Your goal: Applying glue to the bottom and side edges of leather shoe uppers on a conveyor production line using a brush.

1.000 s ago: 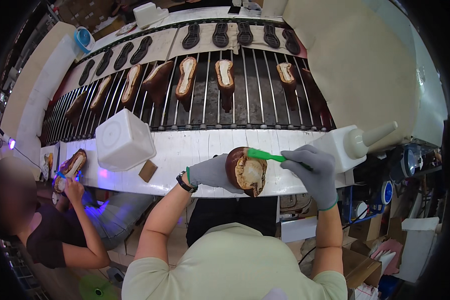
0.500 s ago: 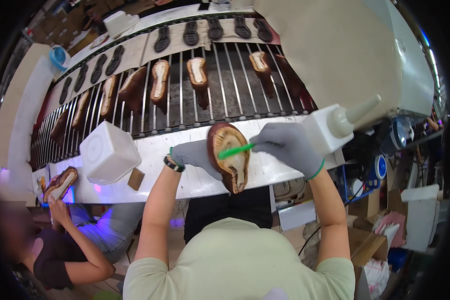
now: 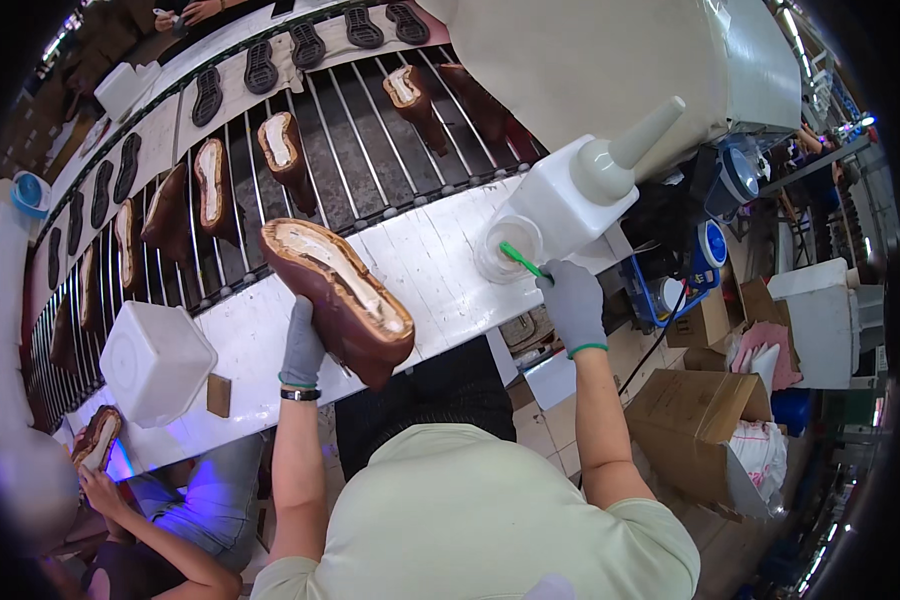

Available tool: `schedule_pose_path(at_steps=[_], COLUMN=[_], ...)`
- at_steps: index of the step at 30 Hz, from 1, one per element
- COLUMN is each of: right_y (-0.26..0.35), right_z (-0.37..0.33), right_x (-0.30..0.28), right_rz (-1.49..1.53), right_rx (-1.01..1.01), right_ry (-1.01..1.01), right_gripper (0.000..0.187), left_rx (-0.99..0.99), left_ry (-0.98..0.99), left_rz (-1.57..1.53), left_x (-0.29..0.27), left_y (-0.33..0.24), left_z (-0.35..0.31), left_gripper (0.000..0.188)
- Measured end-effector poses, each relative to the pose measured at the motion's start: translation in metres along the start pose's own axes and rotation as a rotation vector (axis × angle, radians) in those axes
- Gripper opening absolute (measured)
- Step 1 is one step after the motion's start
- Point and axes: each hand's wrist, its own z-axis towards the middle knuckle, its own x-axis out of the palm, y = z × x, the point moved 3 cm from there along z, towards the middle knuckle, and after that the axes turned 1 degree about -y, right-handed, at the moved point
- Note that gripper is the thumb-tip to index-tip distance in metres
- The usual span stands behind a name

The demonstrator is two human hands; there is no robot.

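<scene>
Head view: workshop floor, with a white worktop (image 3: 420, 265) running diagonally beside a roller conveyor (image 3: 340, 130) that carries brown shoe uppers and black soles. The left hand (image 3: 303, 345), in a grey glove, has its grip closed around the underside of a brown shoe (image 3: 335, 290); the shoe is held above the worktop edge, bottom face turned up, its pale inner surface showing. The right hand (image 3: 573, 300), also gloved in grey, grips a green-handled brush (image 3: 520, 260), whose tip reaches into a small clear cup (image 3: 505, 250) standing on the worktop. The cup stands just beside a white squeeze bottle with a cone nozzle (image 3: 580, 190). A white square tub (image 3: 155, 360) sits upside down further left on the worktop, with a small brown block (image 3: 218, 395) next to it. At lower left, a second person's hand (image 3: 100, 480) holds another brown shoe (image 3: 95, 440). Cardboard boxes (image 3: 690, 420) stand on the floor at right.
</scene>
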Motion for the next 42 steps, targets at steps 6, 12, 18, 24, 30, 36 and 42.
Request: schedule_pose_path(at_steps=[6,12,18,24,30,36,42], right_y=[0.005,-0.024,-0.046,-0.012,0.067,0.075,0.078], right_z=[0.011,0.024,0.002,0.002,0.015,-0.013,-0.025], right_x=[0.015,0.004,0.031,0.019,-0.074,-0.09,-0.091], right_rz=[-0.2,0.264,1.091,1.523,1.133,1.091,1.039], right_rx=[-0.061,-0.015,0.423,0.379,-0.03,-0.426,-0.466], right_ry=[-0.027,0.209,0.428,0.528,0.368,0.438,0.456], right_gripper=[0.013,0.023,0.026,0.03,0.018,0.025,0.029], left_rx=[-0.019,0.037,-0.031,-0.087,-0.115,0.004,0.034], left_ry=[0.124,-0.046,0.132,0.022,0.02,0.044,0.036], left_rz=[-0.42,-0.427,-0.607,-0.324,-0.029,0.212,0.22], left_x=[0.025,0.02,0.019,0.036,0.111,0.129,0.137], left_y=[0.014,0.001,-0.001,0.019,-0.015,-0.042,-0.056], left_z=[-0.008,-0.012,-0.021,-0.014,-0.029,-0.035,-0.037], left_gripper=[0.066,0.062,0.066,0.068,0.056,0.064,0.062])
